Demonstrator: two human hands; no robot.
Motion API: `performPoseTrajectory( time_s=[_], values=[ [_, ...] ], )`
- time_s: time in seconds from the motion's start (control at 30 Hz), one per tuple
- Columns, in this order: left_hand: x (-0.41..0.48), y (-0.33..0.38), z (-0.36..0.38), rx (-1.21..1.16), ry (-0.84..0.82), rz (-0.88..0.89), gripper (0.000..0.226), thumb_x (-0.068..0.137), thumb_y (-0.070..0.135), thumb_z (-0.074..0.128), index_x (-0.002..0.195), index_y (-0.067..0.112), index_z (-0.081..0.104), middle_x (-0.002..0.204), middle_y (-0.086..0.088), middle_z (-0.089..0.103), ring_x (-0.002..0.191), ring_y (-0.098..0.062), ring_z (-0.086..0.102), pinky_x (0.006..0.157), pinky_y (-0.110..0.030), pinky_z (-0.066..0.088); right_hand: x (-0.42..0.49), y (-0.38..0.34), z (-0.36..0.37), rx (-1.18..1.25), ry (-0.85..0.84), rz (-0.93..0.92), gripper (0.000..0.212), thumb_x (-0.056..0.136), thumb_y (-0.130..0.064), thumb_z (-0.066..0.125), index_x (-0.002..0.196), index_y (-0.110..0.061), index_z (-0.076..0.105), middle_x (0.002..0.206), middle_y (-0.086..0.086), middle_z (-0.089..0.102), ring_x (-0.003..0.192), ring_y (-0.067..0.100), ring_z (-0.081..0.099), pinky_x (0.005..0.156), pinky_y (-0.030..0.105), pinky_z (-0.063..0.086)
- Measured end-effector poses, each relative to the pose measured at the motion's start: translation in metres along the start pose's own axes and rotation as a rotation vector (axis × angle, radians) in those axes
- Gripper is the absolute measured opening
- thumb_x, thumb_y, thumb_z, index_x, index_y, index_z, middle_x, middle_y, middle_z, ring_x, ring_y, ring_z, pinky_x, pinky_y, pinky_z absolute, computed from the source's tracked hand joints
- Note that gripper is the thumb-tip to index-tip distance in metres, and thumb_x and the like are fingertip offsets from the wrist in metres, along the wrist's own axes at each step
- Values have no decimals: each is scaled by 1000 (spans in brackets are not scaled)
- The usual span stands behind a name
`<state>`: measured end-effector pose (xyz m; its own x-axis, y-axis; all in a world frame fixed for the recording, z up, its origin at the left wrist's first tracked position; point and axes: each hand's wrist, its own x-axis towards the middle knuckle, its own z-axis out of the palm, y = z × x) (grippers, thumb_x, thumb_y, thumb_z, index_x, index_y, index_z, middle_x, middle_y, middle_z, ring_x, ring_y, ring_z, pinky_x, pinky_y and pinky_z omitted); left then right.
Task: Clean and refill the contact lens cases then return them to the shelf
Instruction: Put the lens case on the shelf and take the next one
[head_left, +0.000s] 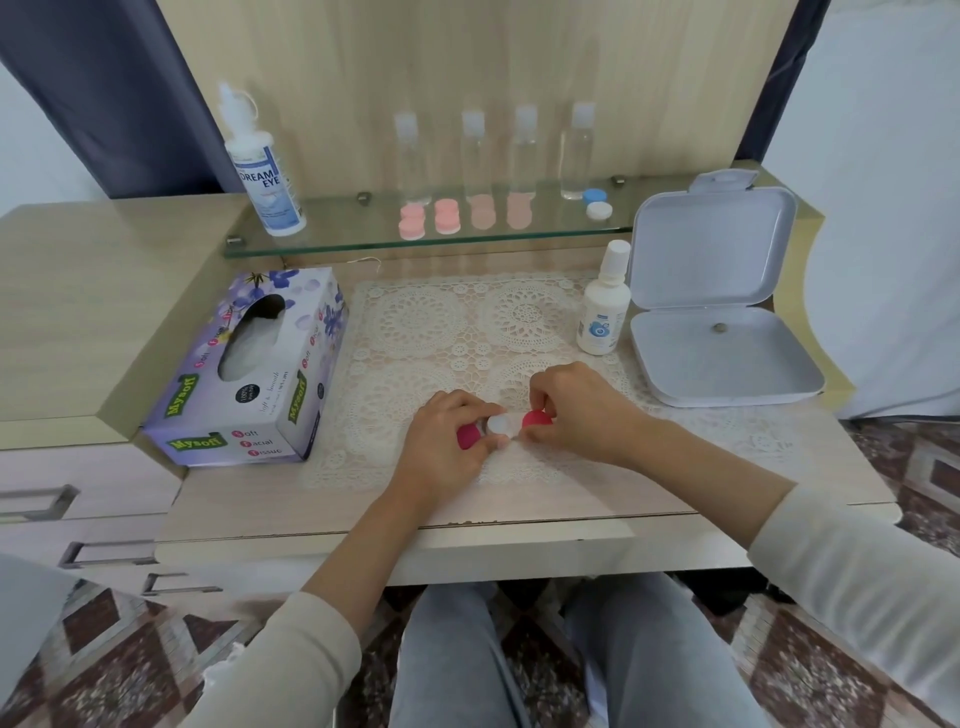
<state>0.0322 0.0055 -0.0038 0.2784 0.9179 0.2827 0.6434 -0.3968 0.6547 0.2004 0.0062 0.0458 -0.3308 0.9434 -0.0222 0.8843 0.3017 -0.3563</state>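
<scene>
Sitting at the left of the desk (104, 312), a purple tissue box (244, 364) lies just beside the lace mat (441, 322). Behind it, on the glass shelf (363, 244), a tall white solution bottle (262, 166) stands upright at the shelf's left end. Further right along the shelf, four clear bottles (407, 156) stand in a row. In front of them lie two pink cases (412, 221), then two peach cases (480, 210), and a blue-and-white case (596, 203) at the right.

On the mat below, near the desk's front edge, the two hands meet over a lens case (501, 425) with a white middle and magenta ends. The left hand (447, 447) curls its fingers round the left end, where the left cap (467, 435) shows; whether it is screwed on cannot be told. The right hand (576, 410) pinches the right cap (537, 418).

Right of the hands, a small white bottle (603, 306) stands upright just beside an open white box (717, 322), its lid raised.
</scene>
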Motion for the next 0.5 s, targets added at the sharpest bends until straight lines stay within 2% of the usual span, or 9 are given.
performPoseTrajectory(
  time_s=[0.07, 0.13, 0.2, 0.23, 0.33, 0.4, 0.5],
  values=[
    [0, -1, 0, 2, 3, -1, 28, 74, 22, 74, 101, 18, 70, 89, 9, 59, 88, -10, 50, 79, -7, 28, 1, 1, -1, 41, -14, -45, 9, 80, -9, 60, 90, -8, 62, 93, 6, 60, 78, 15, 47, 67, 24, 39],
    [0, -1, 1, -5, 7, -2, 27, 74, 23, 74, 100, 18, 71, 90, 6, 61, 87, -9, 50, 79, -7, 29, 1, 0, -4, 67, -36, -60, 27, 81, -7, 59, 107, -15, 63, 110, 1, 62, 84, 10, 49, 72, 19, 37],
    [1, -2, 1, -6, 9, 1, 27, 73, 22, 75, 99, 17, 71, 90, 3, 62, 87, -10, 50, 79, -9, 30, 0, -1, -5, 59, -44, -30, 48, 81, -15, 63, 127, -17, 52, 124, -3, 56, 99, 11, 52, 78, 18, 35],
    [0, -2, 1, -4, 11, 6, 27, 73, 22, 75, 99, 16, 71, 90, 3, 62, 87, -11, 50, 79, -10, 31, 0, -1, -5, 30, -48, 1, 53, 80, -22, 65, 130, -15, 48, 125, -1, 55, 105, 14, 51, 81, 21, 37],
    [0, -3, 2, 8, 14, 20, 27, 74, 22, 75, 99, 16, 71, 89, 3, 62, 87, -13, 52, 79, -14, 33, -1, -4, 1, -107, -58, 54, 42, 83, -38, 61, 111, -8, 54, 107, 5, 52, 97, 22, 51, 78, 28, 41],
    [0, -3, 2, 3, 10, 13, 27, 74, 23, 75, 101, 17, 70, 88, 7, 60, 88, -13, 52, 80, -15, 33, -2, -5, 5, -92, -41, 47, 27, 86, -30, 57, 100, -7, 55, 96, 6, 49, 92, 24, 52, 71, 28, 39],
    [0, -1, 1, -4, 11, 11, 28, 74, 22, 75, 101, 16, 70, 88, 10, 57, 88, -13, 52, 80, -14, 34, -2, -3, 6, 43, -15, 35, 20, 83, -13, 58, 102, -9, 61, 96, 6, 52, 90, 21, 50, 69, 23, 34]
  ],
)
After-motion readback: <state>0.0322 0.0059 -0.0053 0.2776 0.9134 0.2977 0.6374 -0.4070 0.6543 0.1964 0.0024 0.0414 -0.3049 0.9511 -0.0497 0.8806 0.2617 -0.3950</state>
